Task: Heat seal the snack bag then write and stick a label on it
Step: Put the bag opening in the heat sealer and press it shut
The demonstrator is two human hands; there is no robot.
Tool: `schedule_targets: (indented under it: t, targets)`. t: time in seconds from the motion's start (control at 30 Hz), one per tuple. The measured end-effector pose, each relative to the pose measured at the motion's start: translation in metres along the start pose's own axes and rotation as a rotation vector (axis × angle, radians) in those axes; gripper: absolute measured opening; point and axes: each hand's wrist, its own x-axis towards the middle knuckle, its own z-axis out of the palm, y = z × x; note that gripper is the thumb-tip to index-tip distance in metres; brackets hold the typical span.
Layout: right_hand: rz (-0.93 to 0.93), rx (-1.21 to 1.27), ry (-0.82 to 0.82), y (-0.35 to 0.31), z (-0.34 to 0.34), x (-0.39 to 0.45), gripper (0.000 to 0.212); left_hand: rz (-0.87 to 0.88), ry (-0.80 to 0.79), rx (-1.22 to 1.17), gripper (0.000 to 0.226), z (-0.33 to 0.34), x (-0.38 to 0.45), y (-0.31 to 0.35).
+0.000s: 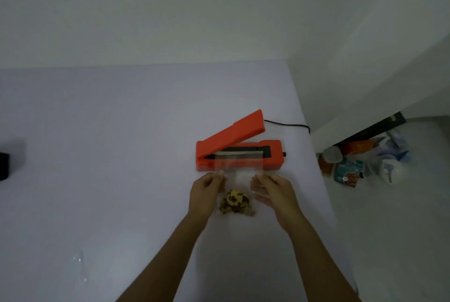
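Observation:
An orange heat sealer [239,155] stands on the white table [109,155] with its lid raised at the right end. A clear snack bag [237,175] lies in front of it, with brown and yellow snacks [235,203] bunched at its near end. The bag's open top edge rests over the sealer's front and its sealing strip. My left hand [207,194] pinches the bag's left side just in front of the sealer. On the bag's right side, my right hand [272,192] holds it the same way.
The sealer's black cord [289,125] runs off the table's right edge. On the floor to the right lie several packets and plastic bags [365,163]. A dark object [4,165] sits at the table's far left edge. A wall stands behind the table.

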Motion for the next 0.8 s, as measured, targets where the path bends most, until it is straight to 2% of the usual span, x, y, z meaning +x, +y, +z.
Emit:
schedule_targets:
  t: [0.47, 0.8]
  targets:
    - [-0.046, -0.101, -0.018, -0.010, -0.004, 0.024, 0.023, -0.051, 0.062, -0.098, 0.021, 0.020, 0.004, 0.017]
    - [-0.058, -0.157, -0.015, -0.012, -0.002, 0.027, 0.024, -0.035, 0.003, -0.042, 0.023, 0.020, 0.007, 0.018]
